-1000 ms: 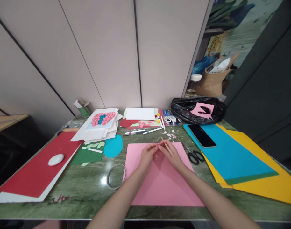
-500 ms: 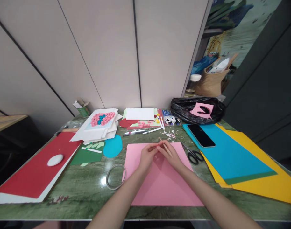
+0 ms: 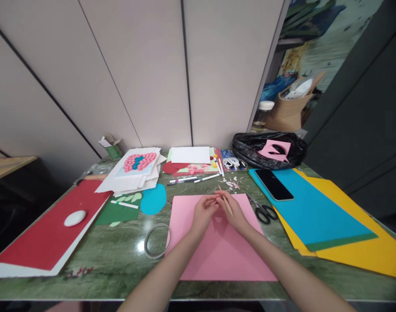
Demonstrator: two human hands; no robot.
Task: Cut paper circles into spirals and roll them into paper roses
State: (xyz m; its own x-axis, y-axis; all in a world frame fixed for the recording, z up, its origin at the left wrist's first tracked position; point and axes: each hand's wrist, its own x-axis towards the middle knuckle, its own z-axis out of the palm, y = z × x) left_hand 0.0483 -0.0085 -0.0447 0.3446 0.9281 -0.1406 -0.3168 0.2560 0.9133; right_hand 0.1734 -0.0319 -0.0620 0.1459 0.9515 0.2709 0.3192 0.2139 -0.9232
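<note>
Above a square pink paper sheet [image 3: 224, 255], my two hands meet at the fingertips. My left hand [image 3: 203, 213] is closed in a pinch; a trace of red shows at the fingertips, too small to name. A thin wooden stick [image 3: 229, 208] lies along my right hand [image 3: 234, 216], held by its fingers, with its tip poking out beyond them. Black-handled scissors [image 3: 264, 214] rest just right of the pink sheet. To its left, a roll of tape [image 3: 147, 242] touches or nearly touches the sheet's edge.
Red paper [image 3: 38, 238] with a white oval object [image 3: 75, 218] lies left. Blue paper [image 3: 321, 212], bearing a phone [image 3: 274, 185], covers yellow sheets at right. Behind are markers [image 3: 207, 178], paper scraps [image 3: 232, 184], a pink-and-blue heart craft [image 3: 139, 163] and a black plastic bag [image 3: 246, 145].
Both hands have shifted slightly and the fingers have turned a little. The stick now points more upright, and less red shows between the fingertips. Everything else on the table is unmoved.
</note>
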